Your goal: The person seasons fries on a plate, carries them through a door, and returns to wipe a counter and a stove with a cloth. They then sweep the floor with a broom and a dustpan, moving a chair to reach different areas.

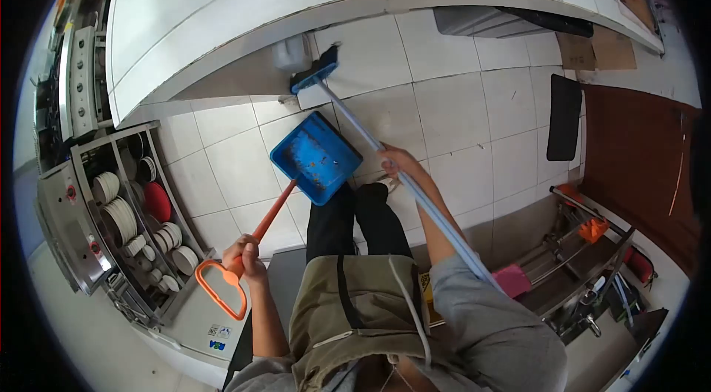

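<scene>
My left hand (243, 257) is wrapped round the orange handle of a dustpan, just above its looped end. The blue pan (315, 159) rests on the tiled floor in front of my feet, with crumbs and bits of debris in it. My right hand (400, 161) grips the light blue pole of a broom (352, 116). The broom's blue head with dark bristles (317, 77) is at the foot of the white counter, beyond the pan and apart from it. The pole's upper end runs back past my right arm.
A whitish plastic jug (292, 54) stands beside the broom head under the counter. On the left is a rack of plates and bowls (122, 218). A dark mat (564, 118) and a cardboard box (596, 51) lie to the right, with a metal sink rack (566, 244) nearer me.
</scene>
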Action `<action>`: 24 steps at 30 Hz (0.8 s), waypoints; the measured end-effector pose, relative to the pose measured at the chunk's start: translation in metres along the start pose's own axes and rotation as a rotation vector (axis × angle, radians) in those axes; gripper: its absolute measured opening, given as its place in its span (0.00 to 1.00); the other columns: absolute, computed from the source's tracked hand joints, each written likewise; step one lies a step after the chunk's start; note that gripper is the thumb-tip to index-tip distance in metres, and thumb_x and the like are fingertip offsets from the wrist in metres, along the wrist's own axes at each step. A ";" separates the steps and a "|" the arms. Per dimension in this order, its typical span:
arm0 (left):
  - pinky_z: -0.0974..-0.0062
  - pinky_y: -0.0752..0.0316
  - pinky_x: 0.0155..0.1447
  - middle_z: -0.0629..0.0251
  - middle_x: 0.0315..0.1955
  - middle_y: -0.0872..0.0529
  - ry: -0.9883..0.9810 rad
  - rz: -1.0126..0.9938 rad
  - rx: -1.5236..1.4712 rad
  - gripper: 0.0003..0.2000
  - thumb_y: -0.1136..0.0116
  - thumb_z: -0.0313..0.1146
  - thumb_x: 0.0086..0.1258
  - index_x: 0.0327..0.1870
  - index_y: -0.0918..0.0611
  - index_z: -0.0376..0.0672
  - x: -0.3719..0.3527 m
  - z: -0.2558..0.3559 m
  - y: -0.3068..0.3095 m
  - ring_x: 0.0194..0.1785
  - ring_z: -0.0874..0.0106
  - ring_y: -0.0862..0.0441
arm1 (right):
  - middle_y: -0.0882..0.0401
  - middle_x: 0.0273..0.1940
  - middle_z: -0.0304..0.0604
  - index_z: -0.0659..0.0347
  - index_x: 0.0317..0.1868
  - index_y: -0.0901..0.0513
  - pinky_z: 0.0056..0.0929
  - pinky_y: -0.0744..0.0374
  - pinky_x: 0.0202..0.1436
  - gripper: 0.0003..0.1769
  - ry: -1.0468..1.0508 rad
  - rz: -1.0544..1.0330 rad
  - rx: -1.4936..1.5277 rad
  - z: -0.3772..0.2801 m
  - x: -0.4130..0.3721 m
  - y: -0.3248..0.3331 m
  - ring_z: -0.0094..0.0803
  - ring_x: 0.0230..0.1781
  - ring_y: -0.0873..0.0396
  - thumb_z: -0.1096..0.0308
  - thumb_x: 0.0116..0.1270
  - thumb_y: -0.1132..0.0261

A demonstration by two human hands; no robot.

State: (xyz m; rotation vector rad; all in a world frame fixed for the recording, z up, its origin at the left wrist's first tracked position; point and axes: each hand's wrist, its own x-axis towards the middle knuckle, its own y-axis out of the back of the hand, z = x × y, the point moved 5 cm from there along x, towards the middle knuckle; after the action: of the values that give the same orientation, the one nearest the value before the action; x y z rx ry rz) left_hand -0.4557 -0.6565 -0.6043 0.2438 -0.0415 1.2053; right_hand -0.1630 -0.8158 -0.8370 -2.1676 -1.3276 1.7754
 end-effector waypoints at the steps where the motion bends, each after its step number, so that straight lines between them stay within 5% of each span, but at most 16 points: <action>1: 0.80 0.49 0.19 0.68 0.08 0.38 0.009 0.008 0.007 0.18 0.48 0.28 0.56 0.10 0.42 0.41 0.003 -0.002 0.005 0.13 0.79 0.43 | 0.43 0.13 0.29 0.54 0.65 0.39 0.16 0.41 0.11 0.30 0.001 0.004 0.009 -0.001 -0.002 0.001 0.16 0.10 0.43 0.64 0.63 0.43; 3: 0.80 0.50 0.19 0.68 0.08 0.38 0.033 0.013 0.011 0.18 0.48 0.29 0.56 0.10 0.42 0.41 0.002 -0.001 0.013 0.13 0.79 0.43 | 0.40 0.14 0.30 0.55 0.66 0.39 0.17 0.39 0.12 0.31 0.071 0.068 -0.367 -0.006 -0.028 0.020 0.16 0.10 0.41 0.65 0.62 0.41; 10: 0.80 0.52 0.18 0.70 0.07 0.41 0.014 0.028 0.031 0.20 0.47 0.29 0.56 0.09 0.44 0.41 0.024 0.013 0.050 0.12 0.79 0.45 | 0.35 0.17 0.35 0.57 0.66 0.40 0.22 0.35 0.15 0.35 -0.147 0.485 -0.355 0.019 -0.195 0.117 0.20 0.11 0.39 0.70 0.58 0.40; 15: 0.80 0.49 0.22 0.73 0.09 0.43 0.016 0.004 0.044 0.17 0.52 0.25 0.56 0.13 0.45 0.45 0.024 0.005 0.068 0.16 0.80 0.46 | 0.35 0.17 0.35 0.57 0.67 0.42 0.21 0.36 0.15 0.34 -0.111 0.544 -0.368 0.020 -0.269 0.074 0.19 0.12 0.39 0.71 0.61 0.41; 24: 0.78 0.45 0.23 0.70 0.09 0.41 -0.042 -0.015 -0.016 0.18 0.50 0.28 0.54 0.12 0.46 0.44 0.053 0.019 0.105 0.15 0.78 0.45 | 0.33 0.19 0.34 0.51 0.65 0.36 0.21 0.32 0.17 0.32 -0.027 0.156 -0.354 0.056 -0.098 -0.041 0.20 0.15 0.34 0.72 0.59 0.39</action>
State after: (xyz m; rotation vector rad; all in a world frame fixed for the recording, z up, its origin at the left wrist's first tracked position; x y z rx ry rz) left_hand -0.5321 -0.5769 -0.5596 0.2547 -0.0853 1.1842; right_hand -0.2301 -0.8767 -0.7582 -2.4955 -1.6296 1.7351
